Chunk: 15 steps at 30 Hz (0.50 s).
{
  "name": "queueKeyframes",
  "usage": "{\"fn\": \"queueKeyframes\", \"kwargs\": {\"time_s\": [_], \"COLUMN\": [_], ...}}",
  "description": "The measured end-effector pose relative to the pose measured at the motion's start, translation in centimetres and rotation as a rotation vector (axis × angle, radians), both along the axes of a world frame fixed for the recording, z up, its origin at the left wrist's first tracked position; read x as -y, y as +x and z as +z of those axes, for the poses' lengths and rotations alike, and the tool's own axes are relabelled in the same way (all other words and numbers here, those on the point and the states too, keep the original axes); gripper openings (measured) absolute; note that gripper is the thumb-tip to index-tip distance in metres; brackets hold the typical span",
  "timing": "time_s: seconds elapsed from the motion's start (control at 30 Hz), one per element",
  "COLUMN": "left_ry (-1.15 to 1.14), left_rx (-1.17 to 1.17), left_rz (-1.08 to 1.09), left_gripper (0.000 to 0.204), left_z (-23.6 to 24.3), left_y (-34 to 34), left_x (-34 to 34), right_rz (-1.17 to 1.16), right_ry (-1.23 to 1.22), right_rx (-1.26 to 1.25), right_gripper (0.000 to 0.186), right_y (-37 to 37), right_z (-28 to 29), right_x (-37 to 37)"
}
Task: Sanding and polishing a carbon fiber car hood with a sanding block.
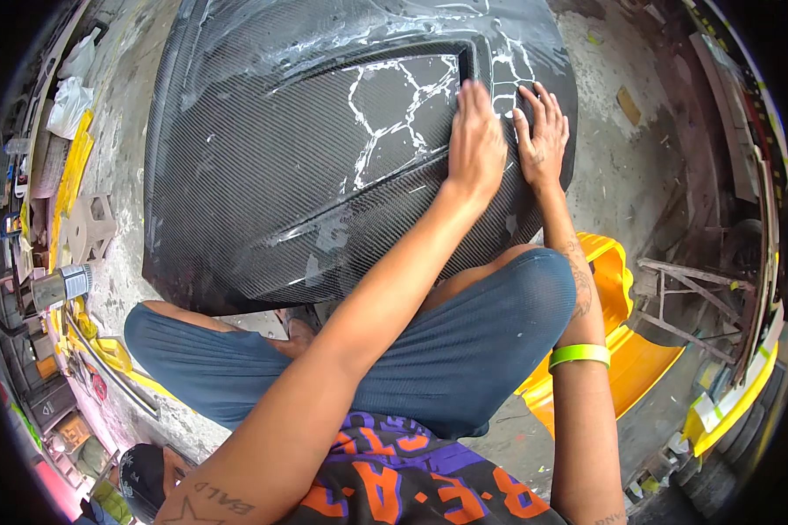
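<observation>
A black carbon-weave car hood lies in front of my knees. White branching lines run over its recessed panel and up its right side. At the recess's right corner, my left hand presses down with its fingers together, slightly blurred. Whatever may be under those fingers is hidden. My right hand rests open, fingers spread, on the hood's right side close to the white lines, holding nothing.
A yellow plastic seat-like piece stands right of my knee, by a metal frame. At left are a tin can, a grey stool and plastic bags. Another person's dark cap shows at lower left.
</observation>
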State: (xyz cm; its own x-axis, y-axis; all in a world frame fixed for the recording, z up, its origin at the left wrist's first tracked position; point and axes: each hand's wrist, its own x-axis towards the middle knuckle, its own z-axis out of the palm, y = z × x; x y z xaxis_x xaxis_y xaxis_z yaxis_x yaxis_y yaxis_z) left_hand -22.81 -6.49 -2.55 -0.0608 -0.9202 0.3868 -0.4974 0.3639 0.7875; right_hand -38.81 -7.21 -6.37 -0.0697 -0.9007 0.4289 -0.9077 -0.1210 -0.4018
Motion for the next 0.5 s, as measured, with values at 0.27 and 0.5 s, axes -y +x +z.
{"fn": "queueKeyframes", "kwargs": {"time_s": [0.27,0.5], "left_ry": [-0.118,0.033], "left_rx": [0.258,0.293], "left_rz": [0.057,0.027], "left_gripper": [0.056,0.057], "left_z": [-0.5,-0.2], "left_y": [-1.4,-1.5], "left_x": [3.8,4.5], "right_rz": [0.006,-0.013], "right_ry": [-0.015,0.007], "right_rx": [0.0,-0.007], "right_gripper": [0.051,0.05], "right_y": [0.0,0.2], "right_z": [0.0,0.0], "right_x": [0.0,-0.2]}}
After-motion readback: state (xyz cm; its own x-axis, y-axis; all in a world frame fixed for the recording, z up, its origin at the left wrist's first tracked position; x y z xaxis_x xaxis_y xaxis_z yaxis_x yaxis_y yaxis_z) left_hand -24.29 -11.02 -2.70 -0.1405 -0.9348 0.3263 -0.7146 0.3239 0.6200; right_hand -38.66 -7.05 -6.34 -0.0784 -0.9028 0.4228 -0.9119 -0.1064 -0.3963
